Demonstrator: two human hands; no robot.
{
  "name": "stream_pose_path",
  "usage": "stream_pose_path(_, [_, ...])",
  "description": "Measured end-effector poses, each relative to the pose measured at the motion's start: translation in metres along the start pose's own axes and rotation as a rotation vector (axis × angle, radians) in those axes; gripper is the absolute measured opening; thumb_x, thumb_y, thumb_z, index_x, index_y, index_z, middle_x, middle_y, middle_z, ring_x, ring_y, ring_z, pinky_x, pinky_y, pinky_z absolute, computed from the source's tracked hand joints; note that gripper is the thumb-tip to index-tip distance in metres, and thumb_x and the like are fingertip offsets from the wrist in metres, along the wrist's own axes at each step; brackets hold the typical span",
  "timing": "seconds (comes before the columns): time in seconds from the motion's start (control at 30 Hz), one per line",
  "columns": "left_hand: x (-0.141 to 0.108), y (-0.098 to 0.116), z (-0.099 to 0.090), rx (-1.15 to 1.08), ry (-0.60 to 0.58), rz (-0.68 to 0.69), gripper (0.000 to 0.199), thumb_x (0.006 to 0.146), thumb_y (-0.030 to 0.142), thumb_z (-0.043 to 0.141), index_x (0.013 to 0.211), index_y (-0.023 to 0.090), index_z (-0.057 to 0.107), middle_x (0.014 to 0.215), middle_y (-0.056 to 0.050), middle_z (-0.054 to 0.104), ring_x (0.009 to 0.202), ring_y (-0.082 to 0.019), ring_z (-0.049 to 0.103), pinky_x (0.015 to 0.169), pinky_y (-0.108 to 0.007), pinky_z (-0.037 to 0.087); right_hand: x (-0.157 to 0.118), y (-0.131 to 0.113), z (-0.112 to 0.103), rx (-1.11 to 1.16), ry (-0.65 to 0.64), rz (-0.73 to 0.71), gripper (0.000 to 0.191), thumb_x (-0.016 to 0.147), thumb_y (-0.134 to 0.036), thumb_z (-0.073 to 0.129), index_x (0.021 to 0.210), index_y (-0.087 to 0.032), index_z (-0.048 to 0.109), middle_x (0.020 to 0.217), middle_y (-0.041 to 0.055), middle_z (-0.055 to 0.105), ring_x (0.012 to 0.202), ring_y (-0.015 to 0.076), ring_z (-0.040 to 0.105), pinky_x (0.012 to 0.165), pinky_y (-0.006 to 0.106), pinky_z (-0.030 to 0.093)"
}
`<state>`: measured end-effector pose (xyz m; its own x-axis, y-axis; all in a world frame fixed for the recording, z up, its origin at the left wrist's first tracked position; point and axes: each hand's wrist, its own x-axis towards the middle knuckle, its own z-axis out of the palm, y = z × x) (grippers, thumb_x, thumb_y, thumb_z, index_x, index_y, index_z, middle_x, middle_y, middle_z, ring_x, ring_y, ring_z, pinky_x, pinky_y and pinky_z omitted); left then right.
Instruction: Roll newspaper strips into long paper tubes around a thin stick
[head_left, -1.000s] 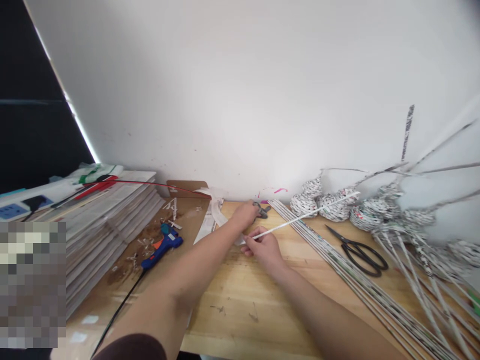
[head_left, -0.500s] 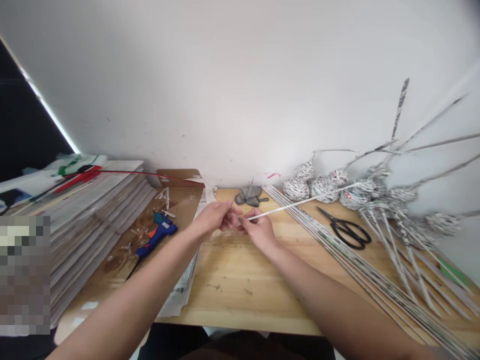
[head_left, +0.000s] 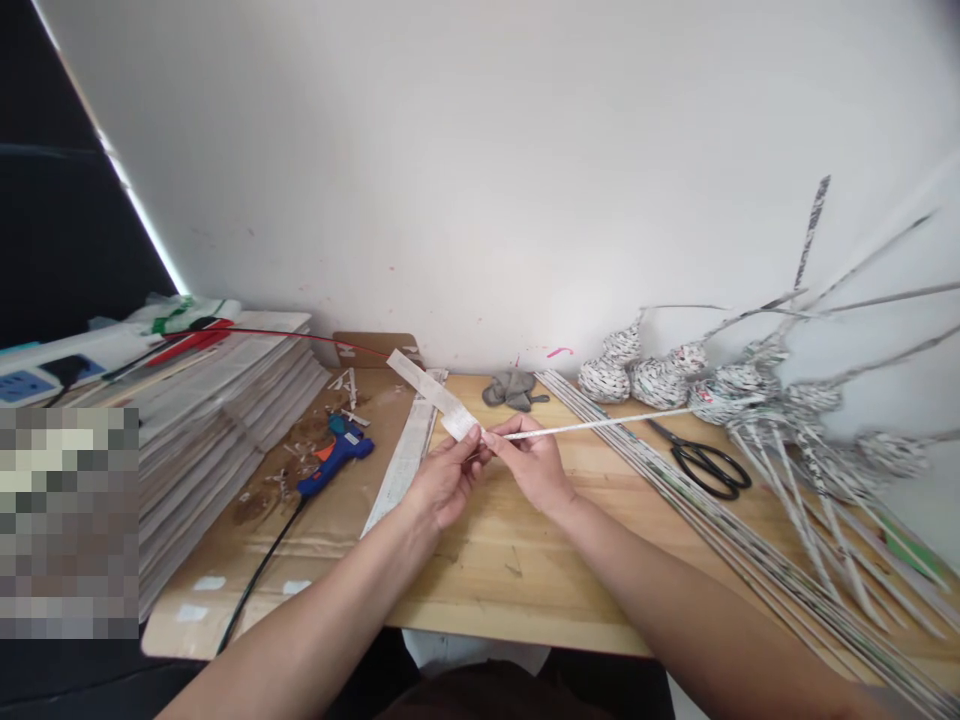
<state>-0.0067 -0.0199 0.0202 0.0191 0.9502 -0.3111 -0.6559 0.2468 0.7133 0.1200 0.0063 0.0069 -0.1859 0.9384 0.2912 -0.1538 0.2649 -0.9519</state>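
My left hand pinches the lower end of a flat newspaper strip, which slants up to the left. Close against it, my right hand has its fingers closed on a thin white paper stick that extends right toward the woven paper shapes. The fingertips of both hands meet where strip and stick come together. More newspaper strips lie to the left of my left hand.
On cardboard at left lies a blue glue gun, beside a tall paper stack. To the right are paper sticks, black scissors and woven paper shapes. A grey cloth-like bundle rests near the wall.
The newspaper strip now stands out up and left from my left fingers. The stick's far end has dropped to a flatter angle, and the view has shifted slightly left.
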Motion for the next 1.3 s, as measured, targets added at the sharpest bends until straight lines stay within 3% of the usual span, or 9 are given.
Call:
stream_pose_path(0.13, [0.003, 0.005, -0.003, 0.009, 0.019, 0.121, 0.010, 0.073, 0.015, 0.069, 0.081, 0.010, 0.065, 0.072, -0.004, 0.064, 0.061, -0.007, 0.060, 0.050, -0.011, 0.048, 0.000, 0.001, 0.002, 0.169, -0.005, 0.133, 0.021, 0.074, -0.036, 0.068, 0.076, -0.016, 0.059, 0.072, 0.0022, 0.065, 0.069, 0.0145, 0.061, 0.061, 0.026, 0.047])
stream_pose_path(0.3, [0.008, 0.004, 0.002, -0.019, -0.017, 0.200, 0.015, 0.067, 0.013, 0.073, 0.080, 0.011, 0.066, 0.075, -0.003, 0.066, 0.063, -0.006, 0.061, 0.061, -0.013, 0.051, 0.000, 0.002, 0.004, 0.307, 0.042, 0.221, 0.023, 0.071, -0.035, 0.071, 0.074, -0.016, 0.060, 0.066, 0.0008, 0.064, 0.059, 0.0111, 0.057, 0.052, 0.022, 0.042])
stream_pose_path(0.57, [0.018, 0.006, 0.004, 0.023, -0.086, 0.134, 0.018, 0.067, 0.014, 0.073, 0.084, 0.013, 0.067, 0.081, -0.004, 0.068, 0.065, -0.008, 0.062, 0.058, -0.015, 0.051, 0.004, 0.005, 0.000, 0.368, 0.043, 0.329, 0.027, 0.074, -0.042, 0.066, 0.077, -0.015, 0.061, 0.068, 0.0008, 0.061, 0.058, 0.0100, 0.056, 0.051, 0.022, 0.041])
stream_pose_path(0.7, [0.034, 0.014, -0.008, -0.028, -0.001, 0.176, 0.011, 0.070, 0.010, 0.070, 0.080, 0.011, 0.066, 0.081, -0.005, 0.068, 0.072, -0.009, 0.064, 0.064, -0.015, 0.053, -0.004, -0.003, 0.003, 0.016, -0.128, 0.313, 0.036, 0.082, -0.051, 0.053, 0.080, -0.016, 0.061, 0.066, 0.0021, 0.060, 0.053, 0.0123, 0.056, 0.045, 0.024, 0.040])
stream_pose_path(0.83, [0.042, 0.018, -0.016, -0.066, 0.021, 0.207, 0.011, 0.070, 0.007, 0.069, 0.079, 0.011, 0.066, 0.083, -0.005, 0.068, 0.078, -0.012, 0.065, 0.070, -0.019, 0.055, -0.011, -0.021, 0.000, -0.624, -0.258, -0.330, 0.016, 0.082, -0.035, 0.060, 0.082, -0.020, 0.065, 0.075, 0.0035, 0.065, 0.069, 0.0152, 0.058, 0.067, 0.030, 0.046])
stream_pose_path(0.93, [0.041, 0.020, -0.016, -0.068, -0.011, 0.201, 0.012, 0.069, 0.008, 0.070, 0.080, 0.010, 0.066, 0.084, -0.006, 0.068, 0.078, -0.012, 0.065, 0.070, -0.018, 0.055, -0.004, -0.031, -0.011, -0.948, -0.123, -0.591, 0.016, 0.085, -0.027, 0.056, 0.098, -0.022, 0.065, 0.097, 0.0070, 0.067, 0.099, 0.0220, 0.054, 0.090, 0.039, 0.038])
stream_pose_path(1.0, [0.040, 0.020, -0.015, -0.066, -0.027, 0.185, 0.013, 0.070, 0.008, 0.070, 0.082, 0.009, 0.066, 0.085, -0.007, 0.068, 0.080, -0.012, 0.066, 0.070, -0.017, 0.055, 0.002, -0.033, -0.019, -1.137, -0.023, -0.542, 0.022, 0.086, -0.030, 0.055, 0.104, -0.021, 0.064, 0.100, 0.0096, 0.066, 0.104, 0.0262, 0.051, 0.091, 0.042, 0.034])
stream_pose_path(1.07, [0.039, 0.019, -0.014, -0.074, -0.034, 0.175, 0.013, 0.070, 0.008, 0.070, 0.083, 0.009, 0.066, 0.087, -0.008, 0.069, 0.081, -0.012, 0.066, 0.070, -0.018, 0.055, 0.006, -0.032, -0.025, -1.205, -0.039, -0.450, 0.022, 0.089, -0.032, 0.050, 0.099, -0.020, 0.066, 0.089, 0.0096, 0.066, 0.092, 0.0245, 0.055, 0.084, 0.039, 0.037])
stream_pose_path(1.3, [0.039, 0.021, -0.016, -0.115, -0.069, 0.189, 0.010, 0.070, 0.009, 0.070, 0.079, 0.009, 0.065, 0.081, -0.006, 0.067, 0.077, -0.012, 0.066, 0.067, -0.017, 0.055, 0.005, -0.027, -0.015, -1.022, -0.084, -0.284, 0.022, 0.090, -0.031, 0.044, 0.097, -0.021, 0.062, 0.086, 0.0059, 0.066, 0.074, 0.0173, 0.059, 0.069, 0.028, 0.041])
